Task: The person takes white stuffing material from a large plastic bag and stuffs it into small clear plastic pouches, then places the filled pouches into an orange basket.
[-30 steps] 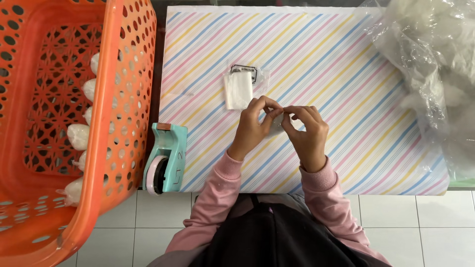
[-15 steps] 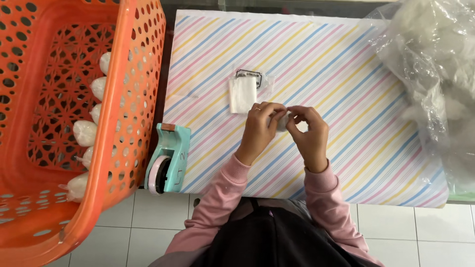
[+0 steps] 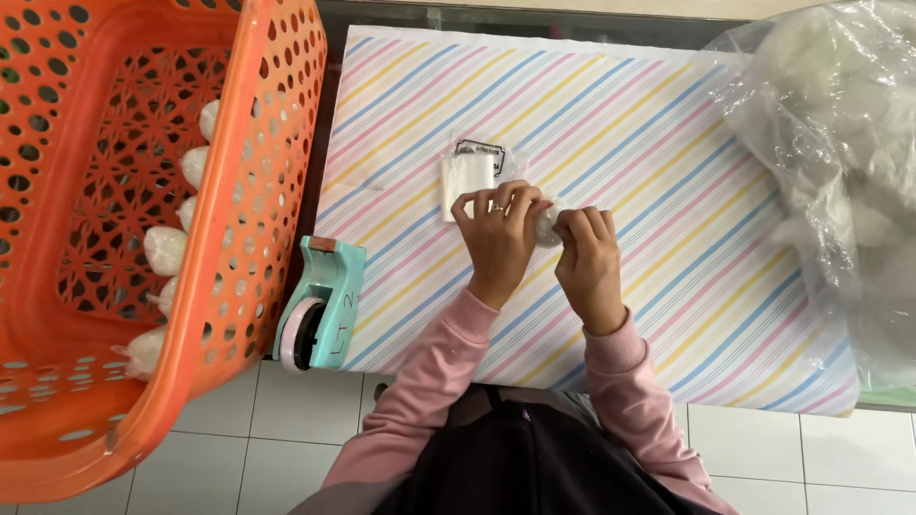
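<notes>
Over the striped table cover (image 3: 668,153), my left hand (image 3: 498,234) and my right hand (image 3: 590,262) meet, both closed on a small clear pouch of white filling (image 3: 547,226) held between them. Only a bit of the pouch shows between the fingers. Just beyond my left hand lies a small stack of flat clear plastic bags (image 3: 468,176) with a dark header. A teal tape dispenser (image 3: 322,305) sits at the table's near left edge, apart from both hands.
A large orange perforated basket (image 3: 248,219) stands at the left with several small white filled pouches (image 3: 164,250) along its inner wall. A big clear plastic bag of white stuffing (image 3: 840,162) fills the right side. White floor tiles lie below.
The camera view has shifted, so everything sits further right in frame. My hands stay together on the pouch, with the fingers turned slightly around it.
</notes>
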